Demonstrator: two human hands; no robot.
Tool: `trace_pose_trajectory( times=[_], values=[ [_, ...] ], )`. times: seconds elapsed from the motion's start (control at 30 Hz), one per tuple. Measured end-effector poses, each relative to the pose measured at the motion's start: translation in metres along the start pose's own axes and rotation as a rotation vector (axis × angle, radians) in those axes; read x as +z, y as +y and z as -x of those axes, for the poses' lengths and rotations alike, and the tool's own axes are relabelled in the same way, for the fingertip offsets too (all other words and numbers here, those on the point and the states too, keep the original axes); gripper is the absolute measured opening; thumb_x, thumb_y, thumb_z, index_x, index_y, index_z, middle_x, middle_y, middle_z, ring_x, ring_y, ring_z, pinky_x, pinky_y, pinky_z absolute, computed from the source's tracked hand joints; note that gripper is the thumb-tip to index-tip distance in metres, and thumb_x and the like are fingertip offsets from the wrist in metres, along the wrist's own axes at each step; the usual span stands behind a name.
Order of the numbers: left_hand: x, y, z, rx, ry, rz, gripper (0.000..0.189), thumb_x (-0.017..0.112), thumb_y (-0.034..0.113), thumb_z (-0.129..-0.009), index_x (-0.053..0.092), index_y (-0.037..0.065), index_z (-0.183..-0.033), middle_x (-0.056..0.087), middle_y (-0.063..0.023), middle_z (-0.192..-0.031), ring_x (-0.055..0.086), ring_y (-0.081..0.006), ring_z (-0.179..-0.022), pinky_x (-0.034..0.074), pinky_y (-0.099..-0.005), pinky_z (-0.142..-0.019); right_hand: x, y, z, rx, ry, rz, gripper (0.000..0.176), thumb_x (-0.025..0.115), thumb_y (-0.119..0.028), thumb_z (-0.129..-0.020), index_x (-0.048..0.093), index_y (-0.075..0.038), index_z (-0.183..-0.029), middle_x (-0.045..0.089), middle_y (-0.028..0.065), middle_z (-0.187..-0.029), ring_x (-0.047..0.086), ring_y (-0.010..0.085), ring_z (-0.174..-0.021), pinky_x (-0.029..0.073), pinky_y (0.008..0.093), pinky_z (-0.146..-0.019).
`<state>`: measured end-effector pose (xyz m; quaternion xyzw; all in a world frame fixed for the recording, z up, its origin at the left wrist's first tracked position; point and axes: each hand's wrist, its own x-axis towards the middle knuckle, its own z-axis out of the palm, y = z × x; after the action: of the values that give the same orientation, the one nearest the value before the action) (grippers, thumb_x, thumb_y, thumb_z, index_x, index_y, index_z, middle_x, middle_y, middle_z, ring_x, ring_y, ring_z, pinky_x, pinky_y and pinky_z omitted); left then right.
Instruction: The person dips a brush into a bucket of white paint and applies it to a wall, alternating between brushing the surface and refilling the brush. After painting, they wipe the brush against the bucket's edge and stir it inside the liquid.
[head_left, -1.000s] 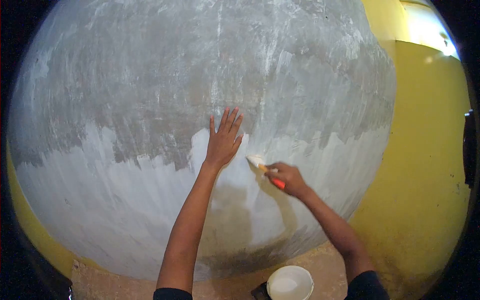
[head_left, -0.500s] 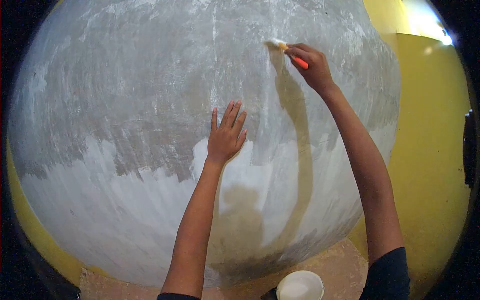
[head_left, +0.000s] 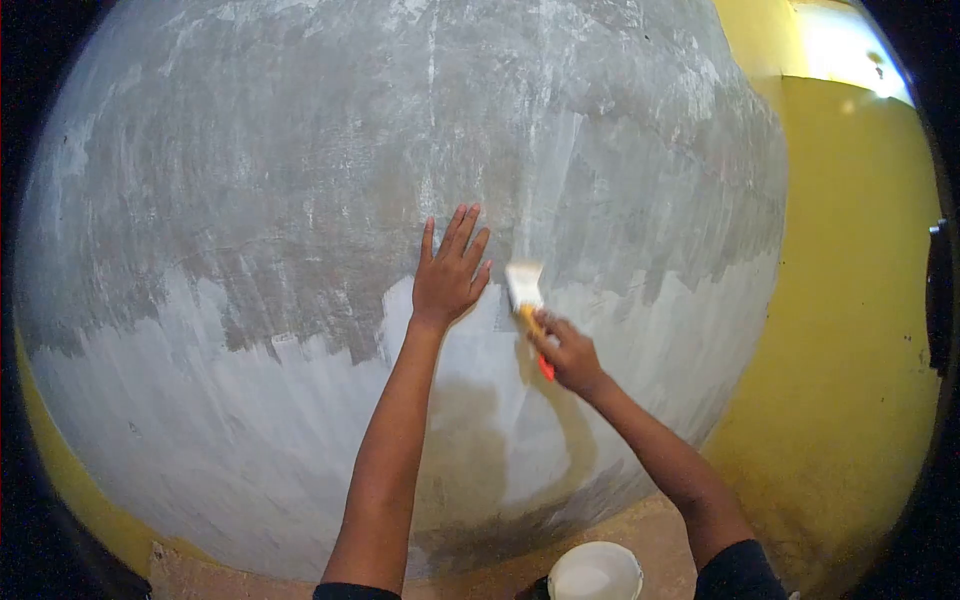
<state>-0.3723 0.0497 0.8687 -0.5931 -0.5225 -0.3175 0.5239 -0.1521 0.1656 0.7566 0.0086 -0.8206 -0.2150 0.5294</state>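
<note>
Here, a person's right hand (head_left: 566, 355) grips a paintbrush (head_left: 524, 287) at the middle of a grey-and-white wall (head_left: 250, 180); the left hand (head_left: 449, 275), spread wide, lies flat against that wall; a white bucket (head_left: 596, 573) stands near the wall's foot.

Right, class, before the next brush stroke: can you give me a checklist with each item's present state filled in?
1. Brush held by its handle: ok, in the right hand.
2. Left hand clear of the bristles: ok, spread against the wall, with the brush to its right.
3. Bristles touching the wall: cannot tell; they are close to it.
4. Bucket upright: ok, its open top faces up near the foot of the wall.
5. Enough liquid in the bucket: cannot tell.
6. Wall evenly coated: not ok; the lower part is mostly pale, the upper part grey and streaky.
</note>
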Motion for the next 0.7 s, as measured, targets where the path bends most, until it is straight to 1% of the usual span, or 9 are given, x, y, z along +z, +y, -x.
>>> trace_pose_trajectory(
  times=[0.07,0.1,0.17,0.2,0.27,0.33,0.5,0.6,0.7],
  values=[
    [0.001,0.000,0.001,0.006,0.008,-0.015,0.044,0.057,0.030,-0.094,0.055,0.012,-0.134,0.031,-0.0077,-0.162,0.025,-0.0237,-0.151,0.012,-0.0581,-0.122,-0.007,-0.016,0.027,-0.055,-0.139,-0.053,0.033,0.069,-0.006,-0.084,0.068,-0.010,-0.117,0.063,0.0174,-0.131,0.068,0.0320,-0.109,0.060,0.0374,-0.084],
    [0.001,0.000,0.001,0.007,0.010,-0.010,0.044,0.057,0.030,-0.094,0.055,0.012,-0.134,0.031,-0.0077,-0.162,0.025,-0.0237,-0.151,0.012,-0.0581,-0.122,-0.016,-0.017,0.027,-0.052,-0.141,-0.049,0.033,0.069,-0.006,-0.084,0.068,-0.010,-0.117,0.063,0.0174,-0.131,0.068,0.0320,-0.109,0.060,0.0374,-0.084],
    [0.002,-0.001,0.002,0.005,0.007,-0.006,0.042,0.058,0.029,-0.093,0.057,0.011,-0.131,0.032,-0.0080,-0.161,0.025,-0.0235,-0.151,0.012,-0.0573,-0.123,-0.036,-0.016,0.024,0.015,-0.227,-0.229,0.026,0.070,-0.007,-0.086,0.069,-0.008,-0.111,0.068,0.0158,-0.120,0.069,0.0317,-0.105,0.059,0.0376,-0.084],
    [0.003,-0.001,0.002,0.004,0.010,-0.007,0.042,0.058,0.029,-0.093,0.057,0.011,-0.131,0.032,-0.0080,-0.161,0.025,-0.0235,-0.151,0.012,-0.0573,-0.123,-0.040,-0.003,0.021,0.012,-0.226,-0.226,0.026,0.070,-0.007,-0.086,0.069,-0.008,-0.111,0.068,0.0158,-0.120,0.069,0.0317,-0.105,0.059,0.0376,-0.084],
    [0.003,-0.001,0.003,0.004,0.017,-0.007,0.041,0.058,0.028,-0.092,0.057,0.010,-0.130,0.032,-0.0082,-0.161,0.026,-0.0230,-0.151,0.013,-0.0571,-0.123,-0.051,0.040,-0.004,0.062,-0.148,-0.381,0.019,0.070,-0.010,-0.086,0.070,-0.005,-0.104,0.072,0.0160,-0.110,0.070,0.0310,-0.099,0.057,0.0392,-0.084],
    [0.002,-0.001,0.003,0.007,0.017,-0.008,0.041,0.059,0.027,-0.092,0.057,0.010,-0.129,0.033,-0.0083,-0.161,0.026,-0.0228,-0.151,0.013,-0.0570,-0.122,-0.080,0.073,-0.055,0.230,-0.094,-0.405,0.015,0.071,-0.008,-0.086,0.071,-0.003,-0.100,0.073,0.0150,-0.101,0.071,0.0303,-0.095,0.056,0.0385,-0.083],
    [0.000,0.000,0.000,0.004,0.023,-0.005,0.039,0.059,0.026,-0.091,0.059,0.011,-0.127,0.035,-0.0079,-0.160,0.027,-0.0225,-0.151,0.014,-0.0567,-0.122,-0.129,0.165,-0.177,0.117,0.187,-0.167,0.019,0.073,-0.006,-0.084,0.073,-0.004,-0.103,0.074,0.0139,-0.101,0.072,0.0279,-0.091,0.056,0.0365,-0.083],
    [0.001,0.000,0.003,-0.004,0.016,-0.001,0.037,0.059,0.025,-0.091,0.059,0.011,-0.125,0.037,-0.0073,-0.159,0.029,-0.0229,-0.150,0.014,-0.0566,-0.122,-0.138,0.178,-0.220,0.113,0.376,-0.028,0.019,0.072,-0.008,-0.085,0.073,-0.005,-0.104,0.074,0.0140,-0.098,0.073,0.0293,-0.087,0.056,0.0357,-0.078],
    [0.003,-0.002,0.005,0.005,0.050,0.037,0.034,0.057,0.023,-0.092,0.059,0.009,-0.123,0.037,-0.0072,-0.159,0.030,-0.0236,-0.150,0.014,-0.0566,-0.122,-0.129,0.159,-0.226,0.065,0.450,0.031,0.019,0.071,-0.008,-0.086,0.072,-0.005,-0.105,0.073,0.0151,-0.101,0.072,0.0310,-0.089,0.056,0.0371,-0.079]
  ],
)
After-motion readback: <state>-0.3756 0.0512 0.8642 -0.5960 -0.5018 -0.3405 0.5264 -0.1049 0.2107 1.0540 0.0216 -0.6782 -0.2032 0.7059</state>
